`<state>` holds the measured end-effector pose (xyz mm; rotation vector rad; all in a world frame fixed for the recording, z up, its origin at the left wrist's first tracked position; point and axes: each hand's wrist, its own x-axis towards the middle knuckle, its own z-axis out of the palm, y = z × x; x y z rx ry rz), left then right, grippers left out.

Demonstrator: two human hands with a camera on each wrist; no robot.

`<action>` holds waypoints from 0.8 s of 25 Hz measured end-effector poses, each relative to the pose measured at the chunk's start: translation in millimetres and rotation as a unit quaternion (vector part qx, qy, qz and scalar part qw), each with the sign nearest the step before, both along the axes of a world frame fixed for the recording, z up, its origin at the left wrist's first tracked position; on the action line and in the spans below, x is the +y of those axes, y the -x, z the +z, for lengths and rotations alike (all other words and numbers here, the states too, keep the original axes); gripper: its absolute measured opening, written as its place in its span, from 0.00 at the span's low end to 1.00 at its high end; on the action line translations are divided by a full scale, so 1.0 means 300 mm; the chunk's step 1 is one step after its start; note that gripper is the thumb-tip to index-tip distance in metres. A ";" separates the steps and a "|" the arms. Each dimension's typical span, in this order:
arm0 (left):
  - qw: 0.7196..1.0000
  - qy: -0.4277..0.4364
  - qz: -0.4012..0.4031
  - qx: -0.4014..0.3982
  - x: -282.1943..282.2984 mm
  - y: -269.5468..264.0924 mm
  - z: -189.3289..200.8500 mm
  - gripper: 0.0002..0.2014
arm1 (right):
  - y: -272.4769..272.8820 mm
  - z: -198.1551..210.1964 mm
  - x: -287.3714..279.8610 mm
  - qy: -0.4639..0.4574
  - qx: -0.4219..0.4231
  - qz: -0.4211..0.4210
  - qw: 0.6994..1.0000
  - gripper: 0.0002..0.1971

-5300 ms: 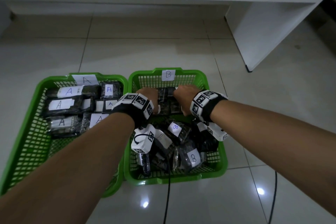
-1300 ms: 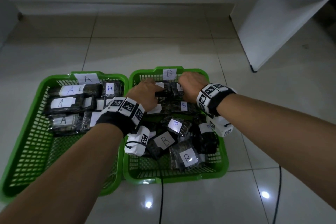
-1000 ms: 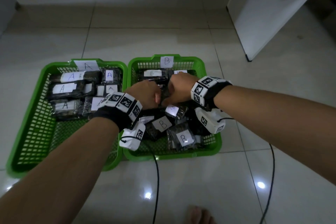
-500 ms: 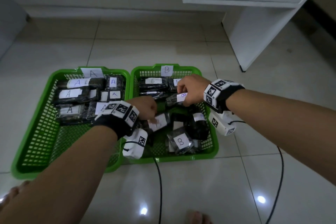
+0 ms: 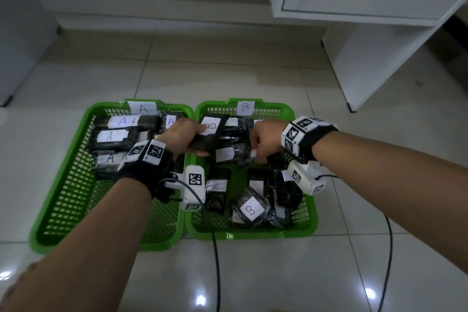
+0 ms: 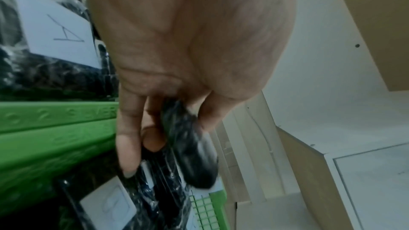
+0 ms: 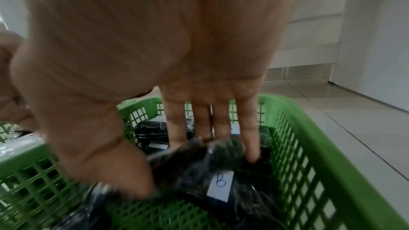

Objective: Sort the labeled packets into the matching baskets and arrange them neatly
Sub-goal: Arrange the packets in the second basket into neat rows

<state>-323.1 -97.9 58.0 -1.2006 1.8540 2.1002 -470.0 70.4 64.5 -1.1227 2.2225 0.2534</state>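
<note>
Left hand point(image 5: 181, 134) is reaching forward over the seam between the two baskets, its grip curling round a dark packet point(image 5: 207, 138) labelled B, raised and tilted above the B basket point(image 5: 302, 229). Right hand point(image 5: 263, 139) is angling down, its grip pinching a second B packet point(image 7: 212, 172) between thumb and fingers, low inside that basket. Half a second ago the left hand was lower, over the loose packets; it is now lifting one clear. Just left of the left grip, A packets point(image 5: 110, 135) are lying in the A basket point(image 5: 48, 229).
</note>
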 end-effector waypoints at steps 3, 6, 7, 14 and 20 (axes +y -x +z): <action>0.993 -0.043 0.100 0.042 0.000 0.006 -0.010 0.05 | -0.017 -0.037 -0.006 0.127 0.106 0.040 0.985 0.22; 0.982 -0.073 0.160 0.067 -0.005 0.004 -0.035 0.06 | -0.046 -0.090 -0.064 0.141 0.144 0.089 0.975 0.23; 0.982 -0.074 0.160 0.071 -0.003 0.003 -0.042 0.07 | -0.059 -0.100 -0.089 0.141 0.142 0.099 0.975 0.22; 0.964 -0.136 0.198 0.112 -0.023 -0.039 -0.074 0.15 | -0.092 -0.140 -0.170 0.115 0.159 0.184 0.963 0.26; 0.971 -0.122 0.178 0.104 -0.025 -0.016 -0.075 0.16 | -0.099 -0.150 -0.162 0.104 0.164 0.173 0.965 0.34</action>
